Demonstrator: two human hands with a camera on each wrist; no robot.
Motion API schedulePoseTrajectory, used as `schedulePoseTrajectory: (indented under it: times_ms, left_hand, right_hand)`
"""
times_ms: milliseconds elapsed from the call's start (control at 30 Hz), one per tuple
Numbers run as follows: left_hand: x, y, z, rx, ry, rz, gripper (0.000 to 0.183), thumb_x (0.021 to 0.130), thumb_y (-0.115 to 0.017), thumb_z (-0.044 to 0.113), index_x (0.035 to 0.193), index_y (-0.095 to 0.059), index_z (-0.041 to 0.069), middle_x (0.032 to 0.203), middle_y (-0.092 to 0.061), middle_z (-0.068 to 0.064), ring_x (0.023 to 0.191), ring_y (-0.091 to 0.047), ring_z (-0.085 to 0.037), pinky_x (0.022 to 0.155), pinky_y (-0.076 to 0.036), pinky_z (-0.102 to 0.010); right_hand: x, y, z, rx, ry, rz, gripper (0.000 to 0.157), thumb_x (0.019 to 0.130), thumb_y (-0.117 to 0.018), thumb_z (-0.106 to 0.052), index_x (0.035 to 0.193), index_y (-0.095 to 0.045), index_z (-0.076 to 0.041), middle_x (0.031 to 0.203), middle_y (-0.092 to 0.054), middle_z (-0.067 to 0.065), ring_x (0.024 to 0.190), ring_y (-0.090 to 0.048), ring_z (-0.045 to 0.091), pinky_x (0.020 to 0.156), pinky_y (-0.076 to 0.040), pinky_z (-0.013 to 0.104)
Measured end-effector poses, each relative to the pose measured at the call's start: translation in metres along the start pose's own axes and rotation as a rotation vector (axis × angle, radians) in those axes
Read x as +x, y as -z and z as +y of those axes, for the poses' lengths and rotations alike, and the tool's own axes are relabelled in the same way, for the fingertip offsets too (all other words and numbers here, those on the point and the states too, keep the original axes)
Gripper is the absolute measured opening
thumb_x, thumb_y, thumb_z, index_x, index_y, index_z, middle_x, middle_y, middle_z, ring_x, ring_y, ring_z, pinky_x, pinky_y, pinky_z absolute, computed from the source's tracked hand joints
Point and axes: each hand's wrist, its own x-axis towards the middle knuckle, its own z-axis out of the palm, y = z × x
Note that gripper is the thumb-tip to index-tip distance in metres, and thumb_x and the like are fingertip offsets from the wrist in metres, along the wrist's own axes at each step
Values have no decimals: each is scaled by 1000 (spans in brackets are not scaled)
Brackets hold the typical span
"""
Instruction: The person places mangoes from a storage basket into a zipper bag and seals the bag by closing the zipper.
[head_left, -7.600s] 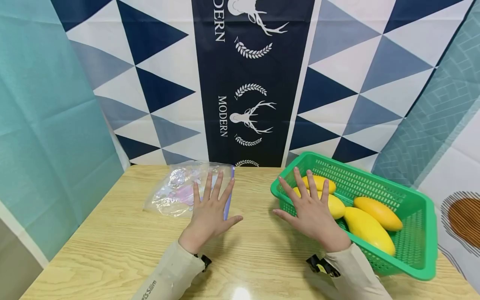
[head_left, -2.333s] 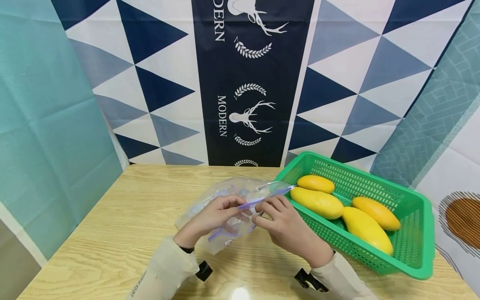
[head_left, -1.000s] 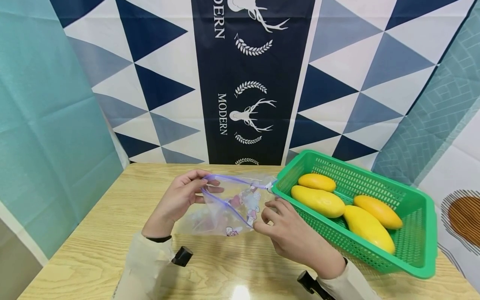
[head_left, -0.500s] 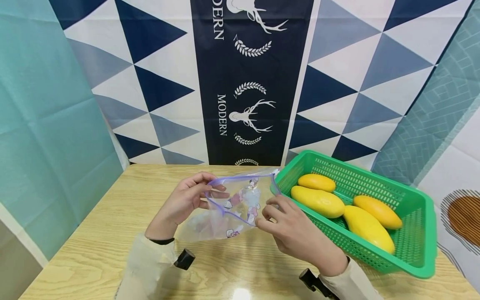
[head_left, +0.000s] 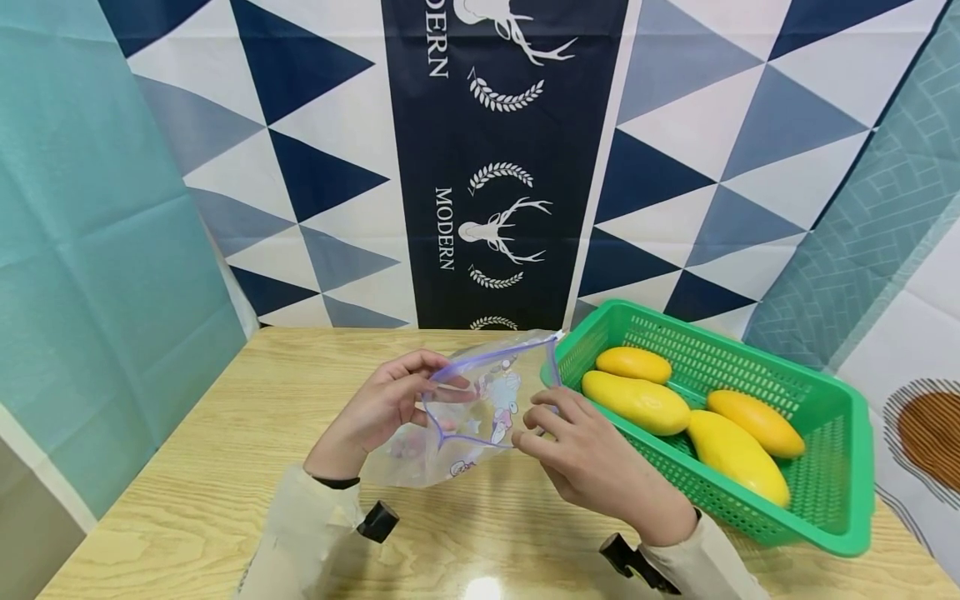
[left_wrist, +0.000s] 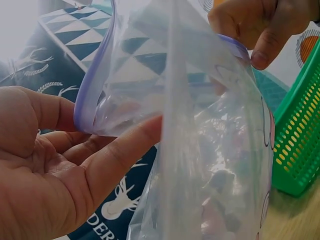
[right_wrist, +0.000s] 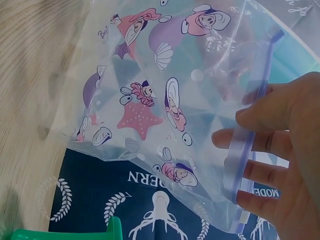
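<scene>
Holding the bag [head_left: 491, 410], mouth parted, just left of the basket [head_left: 860, 467], the left hand [head_left: 390, 402] grips its side away from the basket, the right hand [head_left: 588, 450] its nearer side; four fruits [head_left: 636, 403] lie in the basket

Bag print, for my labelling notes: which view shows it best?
The right wrist view: the bag's print appears large and clear. The head view shows it small; the left wrist view catches only blurred patches.

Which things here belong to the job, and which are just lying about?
Job: clear bag, left hand and right hand holding its mouth open.

Just there, not held: green basket, four yellow fruits inside (may matter later).
</scene>
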Motion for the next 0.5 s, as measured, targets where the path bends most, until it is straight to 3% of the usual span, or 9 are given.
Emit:
schedulePoseTrajectory:
  times_ms: [100,233,500]
  left_hand:
    - [1,0,0,8,13,8,34,99,-38,-1,108,-64,19,108,-72,0,104,-70,-18,59,-57,-23]
    - [1,2,-1,11,8,5,33,100,-39,0,109,-64,19,108,-72,-1,103,-70,-19,62,-59,-25]
    - [3,5,-4,27,-35,-49,28,100,-43,4,111,-64,19,111,-71,0,105,-69,-18,66,-59,-27]
  right_hand:
    - [1,0,0,1,5,15,24,88,-49,-3,104,-61,-15,96,-60,5,101,-56,30,93,-49,46]
    - [3,0,0,10,4,42,35,101,-28,-16,105,-62,-13,98,-61,6,102,-56,30,94,-49,46]
    - [4,3,1,38,-19,75,34,105,-33,-24,109,-64,-12,111,-62,9,110,-55,33,94,-49,49]
